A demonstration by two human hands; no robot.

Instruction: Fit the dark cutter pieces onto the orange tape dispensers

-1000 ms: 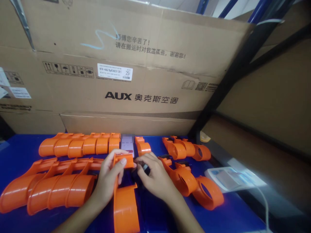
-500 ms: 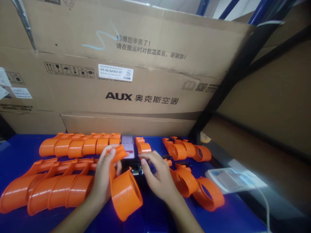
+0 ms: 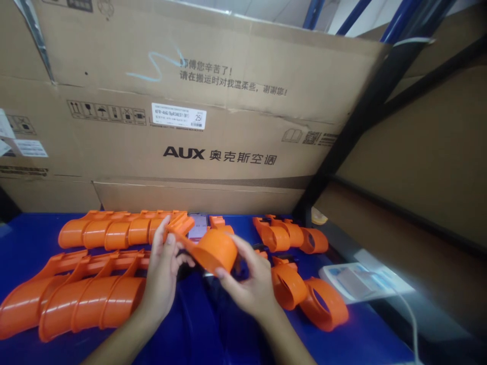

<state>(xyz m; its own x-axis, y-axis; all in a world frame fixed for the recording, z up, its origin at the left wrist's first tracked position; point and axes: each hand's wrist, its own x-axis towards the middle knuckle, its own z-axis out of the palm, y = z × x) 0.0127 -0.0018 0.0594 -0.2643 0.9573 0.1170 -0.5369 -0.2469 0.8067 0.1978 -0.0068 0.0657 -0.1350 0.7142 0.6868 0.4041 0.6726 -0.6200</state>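
An orange plastic ring with a flat clip arm is held between my two hands above the blue table. My left hand is closed at the clip end, its thumb against the arm and its lower fingers curled beneath. The ring end sits in my right hand, pinched between thumb and fingers. Behind the held ring, a phone with a lit screen is partly covered. A dark object under my hands is mostly hidden, and I cannot make out its kind.
Rows of matching orange rings lie to the left, with another row behind. More orange rings with black parts lie to the right. A white device with a cable stands at the right edge. A large cardboard box forms the back.
The orange ring has swung up from hanging low to lying nearly level between my hands. My right hand, empty before, has taken hold of its ring end.
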